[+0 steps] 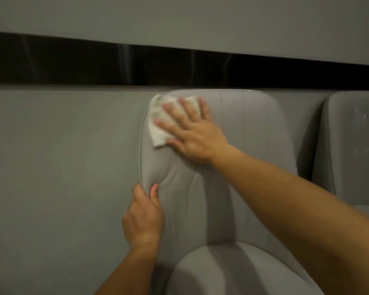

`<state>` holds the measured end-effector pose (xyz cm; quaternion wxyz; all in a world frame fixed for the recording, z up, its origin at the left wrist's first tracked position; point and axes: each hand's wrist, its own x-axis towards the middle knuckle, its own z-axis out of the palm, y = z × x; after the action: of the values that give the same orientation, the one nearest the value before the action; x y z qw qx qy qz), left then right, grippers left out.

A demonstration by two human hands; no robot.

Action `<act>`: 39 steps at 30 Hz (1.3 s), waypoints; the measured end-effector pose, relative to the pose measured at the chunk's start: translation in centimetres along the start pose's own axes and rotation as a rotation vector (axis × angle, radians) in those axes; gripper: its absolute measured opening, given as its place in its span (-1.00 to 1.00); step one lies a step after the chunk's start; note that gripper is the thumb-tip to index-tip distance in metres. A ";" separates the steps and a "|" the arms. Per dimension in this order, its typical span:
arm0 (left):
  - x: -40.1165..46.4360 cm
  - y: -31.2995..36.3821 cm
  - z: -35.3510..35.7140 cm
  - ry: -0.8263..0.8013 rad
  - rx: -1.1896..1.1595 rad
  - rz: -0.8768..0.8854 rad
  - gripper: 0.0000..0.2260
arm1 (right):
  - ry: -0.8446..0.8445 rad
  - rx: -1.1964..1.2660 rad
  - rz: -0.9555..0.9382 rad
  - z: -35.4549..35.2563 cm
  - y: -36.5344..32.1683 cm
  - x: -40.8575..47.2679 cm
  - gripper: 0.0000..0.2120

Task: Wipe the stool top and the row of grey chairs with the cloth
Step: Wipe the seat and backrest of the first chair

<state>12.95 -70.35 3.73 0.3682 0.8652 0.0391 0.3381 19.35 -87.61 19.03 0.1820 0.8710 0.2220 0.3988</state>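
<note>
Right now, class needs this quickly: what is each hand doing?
Left hand: grips the side edge of the chair back.
Right hand: open, flat fingers pressing the cloth against the chair back.

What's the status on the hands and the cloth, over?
Right hand flat, pressing white cloth on grey padded chair back, upper left corner. Left hand grips its left edge. Nothing in the way.

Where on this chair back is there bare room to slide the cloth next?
Free: right of the right hand toward the backrest edge, and the middle strip down to the seat. Crowded: top-left corner under the cloth; left edge, gripped by the left hand.
</note>
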 end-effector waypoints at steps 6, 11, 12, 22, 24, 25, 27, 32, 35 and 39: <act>-0.3 0.1 -0.1 0.000 -0.006 0.003 -0.45 | -0.085 0.016 0.750 -0.4 10.7 -8.8 -0.43; -0.3 0.2 0.1 0.013 -0.012 -0.015 -0.44 | 0.073 0.162 1.022 0.3 8.0 -11.3 -0.44; -0.3 0.2 0.1 0.016 -0.013 -0.015 -0.44 | 0.101 0.169 1.058 0.6 6.9 -10.7 -0.44; -0.1 0.3 0.2 0.008 -0.002 -0.052 -0.47 | 0.198 0.253 0.403 5.1 -8.6 -9.5 -0.44; -0.1 0.2 0.3 0.007 0.003 -0.050 -0.52 | 0.209 0.195 0.317 5.2 -7.1 -10.1 -0.48; -0.1 0.2 0.3 0.008 0.012 -0.049 -0.53 | 0.198 0.121 0.268 5.1 -5.9 -10.3 -0.50; -0.1 0.1 0.2 0.014 0.020 -0.050 -0.53 | 0.150 -0.030 0.205 4.6 -3.3 -10.7 -0.52; -0.1 0.3 0.3 0.033 0.013 -0.048 -0.56 | 0.091 0.021 0.462 2.7 1.9 -8.8 -0.36; -0.2 0.3 0.2 0.041 0.015 -0.038 -0.56 | 0.091 0.124 0.533 2.0 1.0 -6.3 -0.29; -0.2 0.2 0.2 0.054 0.002 -0.012 -0.54 | 0.225 0.234 0.655 2.7 -2.0 -4.5 -0.42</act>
<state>12.91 -70.73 3.66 0.3681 0.8558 0.0547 0.3592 18.33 -88.67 13.59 -0.0817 0.8615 -0.0060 0.5010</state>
